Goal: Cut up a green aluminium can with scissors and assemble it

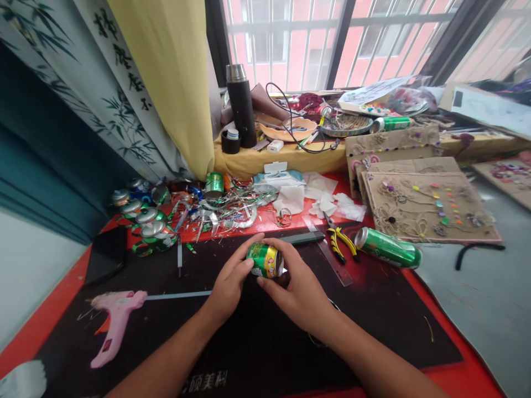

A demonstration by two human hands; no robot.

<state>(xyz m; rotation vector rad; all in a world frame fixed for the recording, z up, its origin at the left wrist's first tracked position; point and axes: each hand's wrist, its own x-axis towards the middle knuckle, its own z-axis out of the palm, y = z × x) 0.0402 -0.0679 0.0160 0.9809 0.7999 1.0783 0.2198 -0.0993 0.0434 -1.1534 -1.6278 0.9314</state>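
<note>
Leftmost on the black desk mat, a pink hot glue gun lies on its side. Mid-mat, the left hand and right hand hold a green-and-yellow drink can just above the surface, their fingers closed narrowly around it from both sides. Thin metal like this should feel light and dent easily, so a gentle hold around its body suits it. Just right lie yellow-handled pliers, then a green can on its side. Behind, an orange dish holds small, unclear items under a black cable.
</note>
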